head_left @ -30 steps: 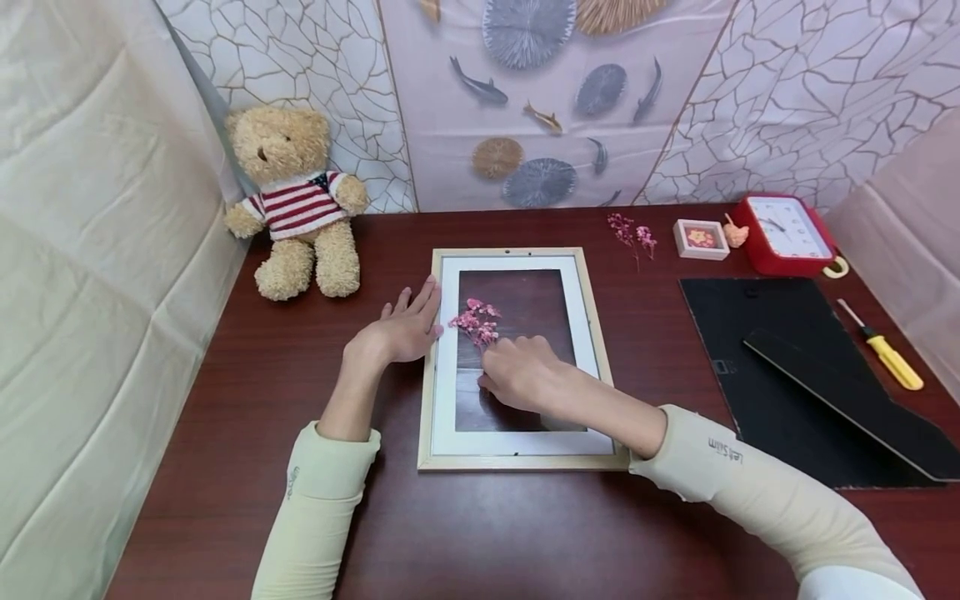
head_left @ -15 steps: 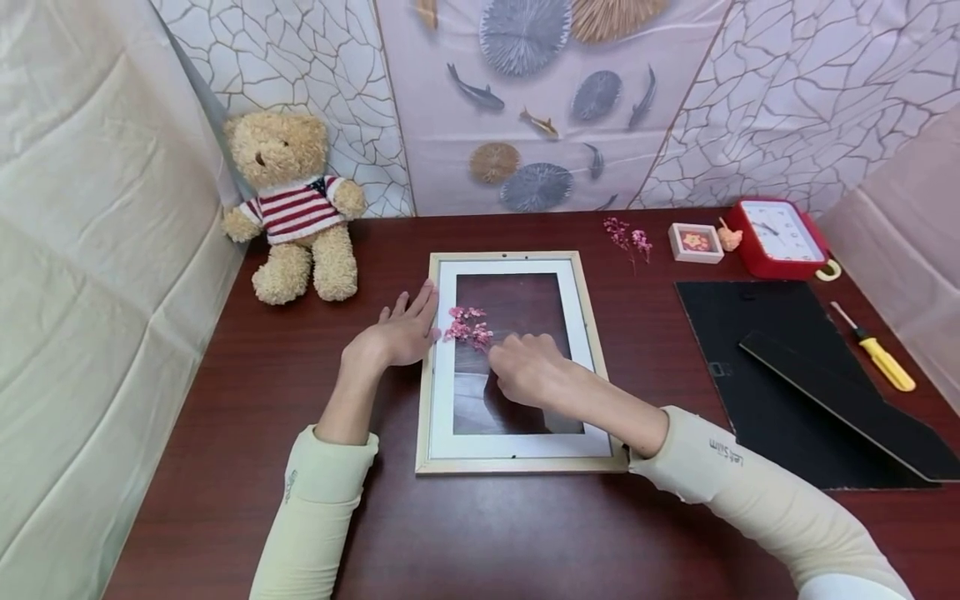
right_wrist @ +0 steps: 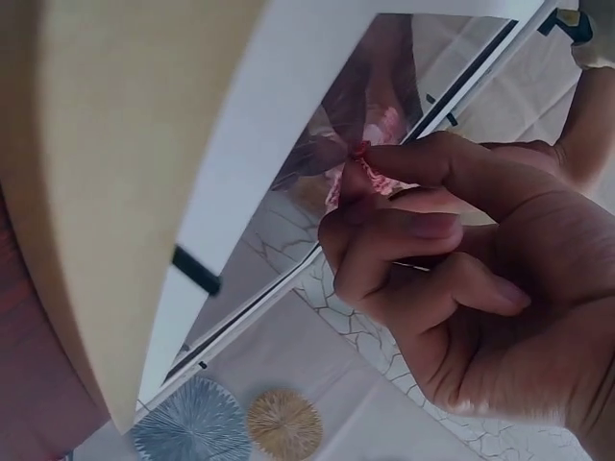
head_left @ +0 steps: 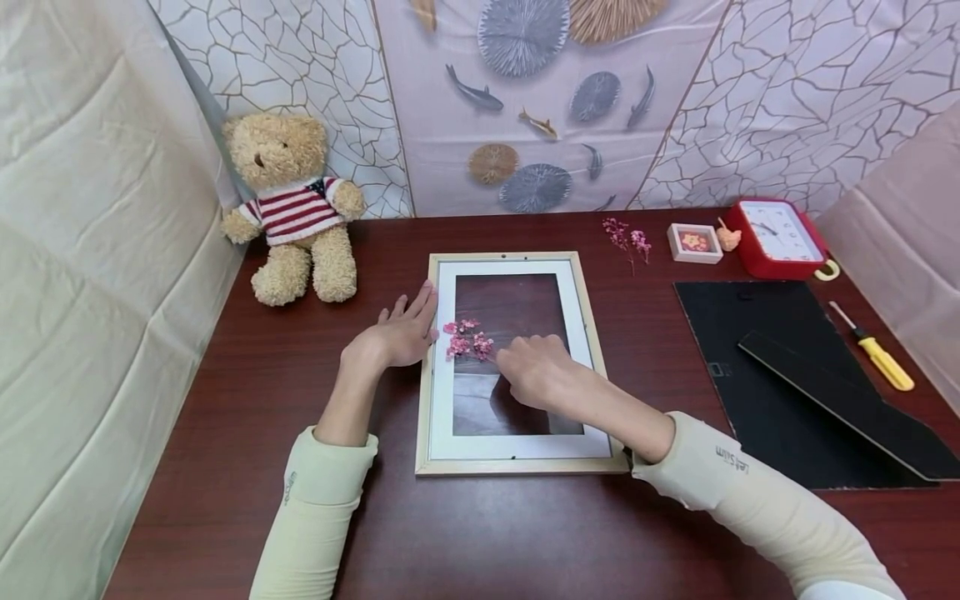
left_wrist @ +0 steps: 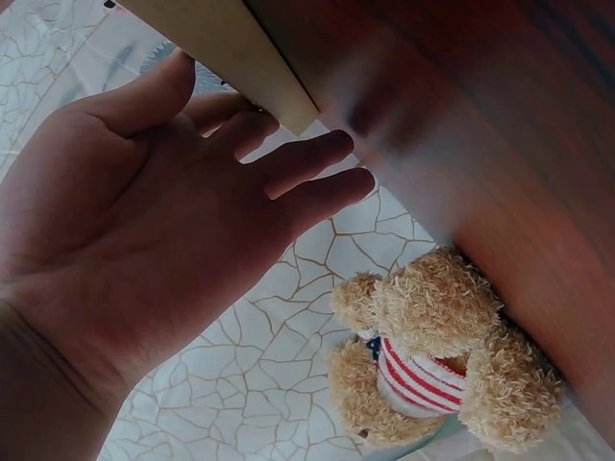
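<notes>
A light wood picture frame (head_left: pixel 423 408) with a white mat (head_left: pixel 443 400) lies on the dark red table, its middle glassy and reflective. My right hand (head_left: pixel 536 368) is over the middle, thumb and index finger pinching the stem of a pink flower sprig (head_left: pixel 459 343). The blossoms point left and overlap the mat's left strip; the pinched stem is mostly hidden. In the right wrist view, pink bits of the sprig (right_wrist: pixel 384 182) show at the fingertips, mirrored in the glass. My left hand (head_left: pixel 396 335) lies with extended fingers at the frame's left edge.
Behind the frame lies a second pink sprig (head_left: pixel 628 242). To the right are a small framed box (head_left: pixel 695 243), a red clock (head_left: pixel 780 237), a black backing board (head_left: pixel 705 325) with a stand leg and a yellow screwdriver (head_left: pixel 885 362). A teddy bear (head_left: pixel 296 208) sits back left.
My right hand has shifted slightly right, and the sprig has swung from pointing up to pointing left, its blossoms lower and nearer the mat. My left hand stays at the frame's edge.
</notes>
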Tool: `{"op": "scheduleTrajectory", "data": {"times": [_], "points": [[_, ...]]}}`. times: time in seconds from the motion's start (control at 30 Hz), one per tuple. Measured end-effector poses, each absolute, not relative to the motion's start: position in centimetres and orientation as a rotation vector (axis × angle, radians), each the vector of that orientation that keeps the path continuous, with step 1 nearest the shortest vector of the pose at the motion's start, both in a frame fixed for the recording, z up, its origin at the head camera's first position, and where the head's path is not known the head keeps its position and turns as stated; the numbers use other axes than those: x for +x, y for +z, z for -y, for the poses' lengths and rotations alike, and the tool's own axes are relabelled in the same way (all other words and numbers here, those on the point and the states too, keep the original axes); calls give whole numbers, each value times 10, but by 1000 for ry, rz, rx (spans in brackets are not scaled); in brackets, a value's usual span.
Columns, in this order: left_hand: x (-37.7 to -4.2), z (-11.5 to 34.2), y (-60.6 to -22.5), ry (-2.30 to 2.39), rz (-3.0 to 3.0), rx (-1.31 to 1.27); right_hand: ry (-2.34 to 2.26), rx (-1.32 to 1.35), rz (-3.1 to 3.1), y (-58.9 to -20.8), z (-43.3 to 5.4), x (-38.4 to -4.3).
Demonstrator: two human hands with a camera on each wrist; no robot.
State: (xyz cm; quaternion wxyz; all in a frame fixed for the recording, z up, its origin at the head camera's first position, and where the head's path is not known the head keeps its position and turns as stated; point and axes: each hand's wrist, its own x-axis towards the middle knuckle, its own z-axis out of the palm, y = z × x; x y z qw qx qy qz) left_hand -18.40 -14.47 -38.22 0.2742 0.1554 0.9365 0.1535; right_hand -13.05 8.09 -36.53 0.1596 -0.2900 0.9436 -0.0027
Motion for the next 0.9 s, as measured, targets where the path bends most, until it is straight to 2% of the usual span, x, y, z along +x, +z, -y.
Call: {"op": "scheduleTrajectory", "data": {"times": [0.2,0.4,0.7,0.9], "points": [[-190,148,-392,425,-2512,426,-48,-822,-2696,-364,-85,-131],[-208,157,-425,433,-2527,444,-17,-825,-2692,-366,-84,-132],[-210,156,-429,436,-2522,449,-15,-804,-2738,-369,-84,-135],[-215,158,-436,427,-2522,437,24,-746,-2854,-358,-90,-140]]}}
